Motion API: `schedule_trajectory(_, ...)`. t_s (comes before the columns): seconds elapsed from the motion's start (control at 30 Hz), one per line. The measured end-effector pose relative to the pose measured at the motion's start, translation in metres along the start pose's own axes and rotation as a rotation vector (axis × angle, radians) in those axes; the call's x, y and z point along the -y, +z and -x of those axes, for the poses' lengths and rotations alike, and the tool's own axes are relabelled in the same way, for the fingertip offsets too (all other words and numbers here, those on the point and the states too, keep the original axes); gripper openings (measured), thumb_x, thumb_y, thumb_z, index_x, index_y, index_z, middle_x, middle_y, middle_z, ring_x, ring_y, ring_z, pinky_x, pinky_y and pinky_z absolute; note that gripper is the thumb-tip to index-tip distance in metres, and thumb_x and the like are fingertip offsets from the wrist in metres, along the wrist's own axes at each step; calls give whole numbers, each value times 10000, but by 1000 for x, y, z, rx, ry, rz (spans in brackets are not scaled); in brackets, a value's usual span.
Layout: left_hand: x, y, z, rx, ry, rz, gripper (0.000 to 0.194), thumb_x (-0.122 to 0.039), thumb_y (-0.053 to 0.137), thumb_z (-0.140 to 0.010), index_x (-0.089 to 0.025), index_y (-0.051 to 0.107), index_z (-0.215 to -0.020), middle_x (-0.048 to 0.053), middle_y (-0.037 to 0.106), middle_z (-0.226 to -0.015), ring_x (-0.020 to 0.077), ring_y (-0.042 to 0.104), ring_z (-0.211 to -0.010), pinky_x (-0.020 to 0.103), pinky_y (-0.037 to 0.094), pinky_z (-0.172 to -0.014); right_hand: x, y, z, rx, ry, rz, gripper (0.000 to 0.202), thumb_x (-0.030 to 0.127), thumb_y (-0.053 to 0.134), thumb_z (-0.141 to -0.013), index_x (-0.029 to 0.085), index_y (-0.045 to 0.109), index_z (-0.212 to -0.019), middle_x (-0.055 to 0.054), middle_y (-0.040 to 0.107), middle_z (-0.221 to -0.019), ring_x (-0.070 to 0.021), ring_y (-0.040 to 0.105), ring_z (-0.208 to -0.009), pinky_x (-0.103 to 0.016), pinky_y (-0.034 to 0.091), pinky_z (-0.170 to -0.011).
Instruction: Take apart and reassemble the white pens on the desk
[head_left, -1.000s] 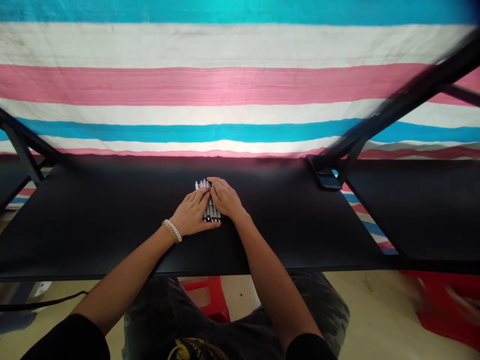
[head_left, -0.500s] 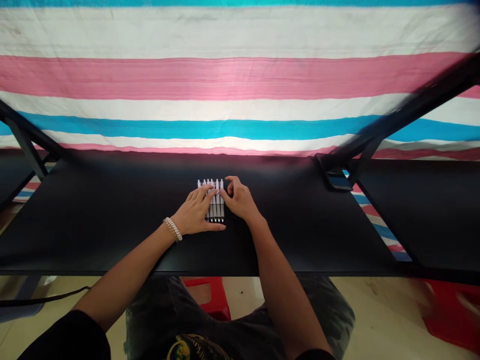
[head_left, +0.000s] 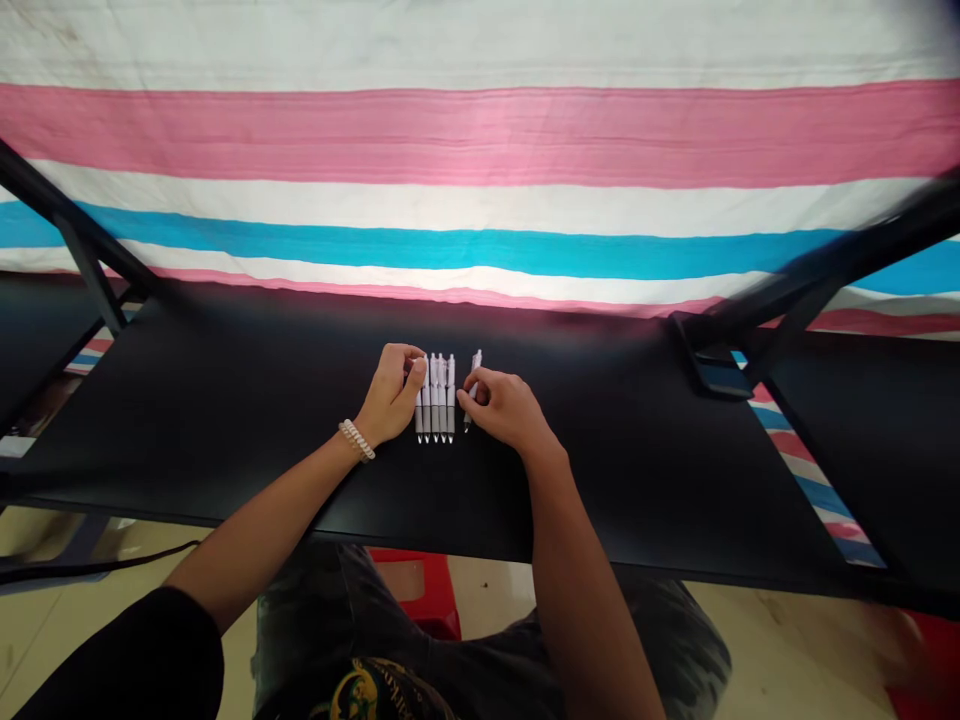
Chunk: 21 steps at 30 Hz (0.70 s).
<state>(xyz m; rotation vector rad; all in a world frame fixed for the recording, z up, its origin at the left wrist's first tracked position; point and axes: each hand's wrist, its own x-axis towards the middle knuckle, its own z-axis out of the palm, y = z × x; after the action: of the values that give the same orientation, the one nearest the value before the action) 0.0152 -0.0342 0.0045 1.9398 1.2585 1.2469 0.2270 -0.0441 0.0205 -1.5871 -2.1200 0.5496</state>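
Observation:
Several white pens [head_left: 436, 398] lie side by side in a neat row on the black table [head_left: 225, 420], tips toward me. My left hand [head_left: 390, 395], with a beaded bracelet on the wrist, rests curled against the left end of the row and touches the outermost pen. My right hand [head_left: 504, 405] pinches one single pen [head_left: 472, 386], which sits slightly apart to the right of the row and is tilted a little.
A striped pink, white and blue cloth [head_left: 480, 150] hangs behind the table. Black slanted frame bars [head_left: 810, 280] stand at the right and left. Another black table surface [head_left: 885, 430] lies to the right. A red stool [head_left: 420, 590] is under the table.
My hands, which lay on the pen bundle, have moved apart. The pens now show as a row, and my right hand has drawn one pen off to the right.

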Motion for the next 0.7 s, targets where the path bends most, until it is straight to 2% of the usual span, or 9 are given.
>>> schedule_trajectory(0.1,2,2,-2,-50,-82,108,250,-411,517,-957,-190,567,-1062,75,608,-997,170,602,-896,355,510,-834,1,3,-2,-106,48,0,62,213,585,-772,199,611,-826,21,583,-642,-119,507,-567,-258,345,-586)
schedule_trajectory(0.2,5,4,-6,-94,-197,339,323,-395,661,-870,-192,577,-1107,88,658,-1040,180,648,-919,356,529,-843,5,5,-3,-200,86,-235,91,209,577,-788,202,584,-879,28,577,-661,-113,520,-554,-252,407,-576)
schedule_trajectory(0.27,4,3,-9,-91,-273,559,413,-380,704,-838,-193,574,-1182,112,676,-1109,194,670,-970,366,528,-887,12,7,-3,-165,59,-524,106,251,576,-828,209,558,-924,28,584,-696,-108,540,-540,-245,451,-539)
schedule_trajectory(0.33,1,0,-12,-46,-358,775,452,-382,718,-827,-185,586,-1211,128,689,-1134,203,686,-988,376,523,-917,22,12,-2,-52,5,-791,147,319,591,-860,214,538,-948,28,589,-722,-105,556,-525,-243,486,-498)
schedule_trajectory(0.4,-2,-3,-13,15,-435,930,427,-394,717,-827,-164,622,-1174,128,712,-1079,205,702,-947,370,536,-890,31,18,-2,62,-38,-930,190,371,622,-862,215,537,-928,31,585,-722,-97,551,-510,-238,504,-471)
schedule_trajectory(0.5,-2,-6,-14,19,-473,1025,340,-390,726,-823,-148,666,-1054,98,729,-945,195,715,-873,343,558,-825,40,29,-2,106,-38,-984,232,411,652,-856,216,543,-919,40,588,-711,-77,519,-468,-212,484,-426)
schedule_trajectory(0.63,6,-9,-17,-192,-467,1062,279,-377,739,-817,-163,667,-980,76,731,-967,195,713,-950,356,555,-899,41,38,-5,11,50,-923,301,478,586,-906,208,581,-1039,45,600,-632,-72,484,-390,-185,390,-363)
schedule_trajectory(0.7,10,-10,-20,-271,-478,1070,282,-377,733,-825,-167,670,-1003,82,730,-1018,202,702,-1009,371,541,-948,41,38,-5,-13,64,-861,335,511,533,-933,190,621,-963,35,596,-584,-76,479,-374,-191,372,-365)
